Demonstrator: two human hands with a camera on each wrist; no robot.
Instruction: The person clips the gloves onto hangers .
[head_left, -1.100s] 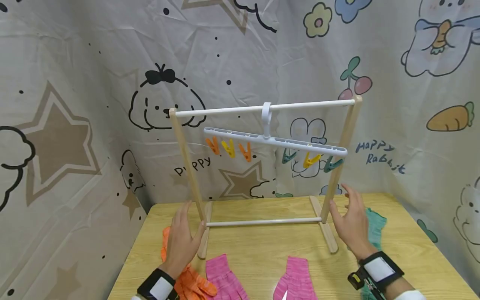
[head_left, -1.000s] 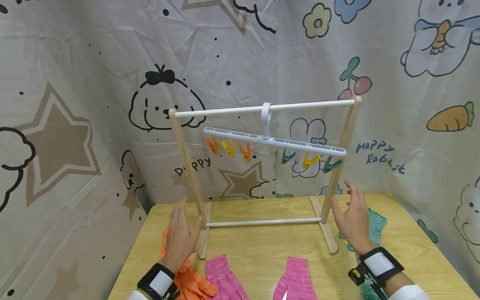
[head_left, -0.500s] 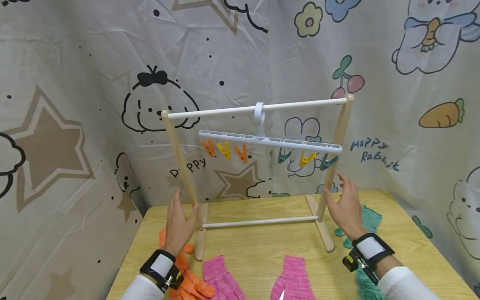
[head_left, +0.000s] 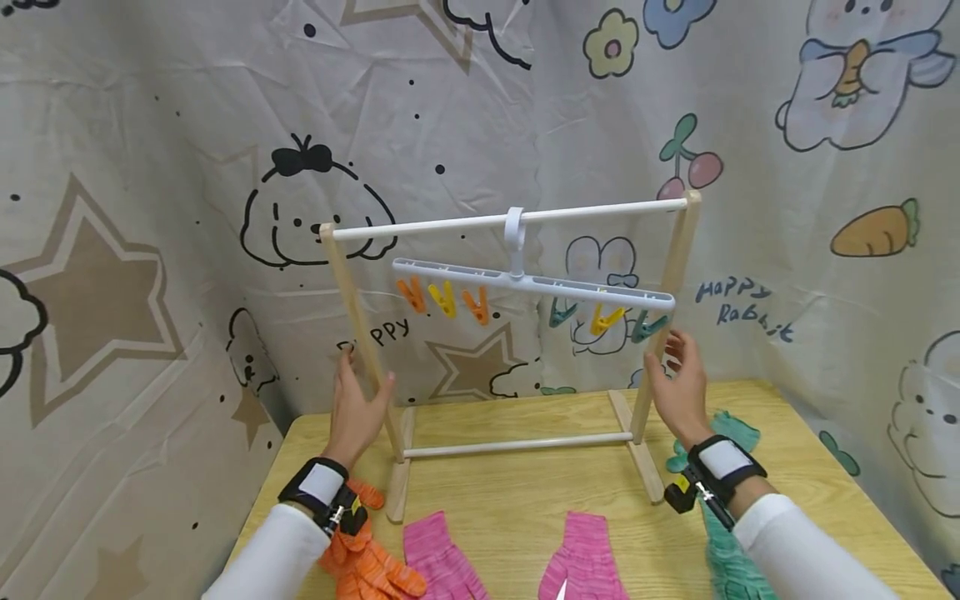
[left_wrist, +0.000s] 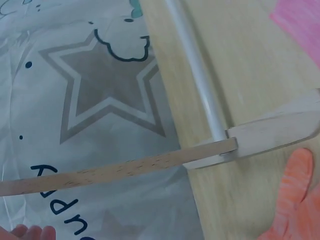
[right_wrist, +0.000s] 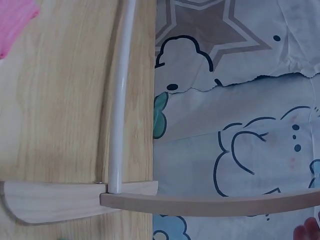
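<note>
A wooden drying rack with white rods stands on the table, its left post and right post upright. My left hand is beside the left post, fingers extended upward and thumb near the wood. Beside the right post, my right hand has loosely bent fingers and holds nothing. Fingertips show at the bottom left of the left wrist view, apart from the post there. From the top rod hangs a white hanger with several clothespins, among them an orange one and a yellow one.
Orange gloves lie on the table at front left, partly under my left forearm. Two pink gloves, one left and one right, lie at the front edge. Green gloves lie at right. A printed curtain surrounds the table.
Both hands have moved up along the rack's posts, from near the base to higher up. The right fingers have bent more. The head view has shifted slightly; the hanger and gloves stay put.
</note>
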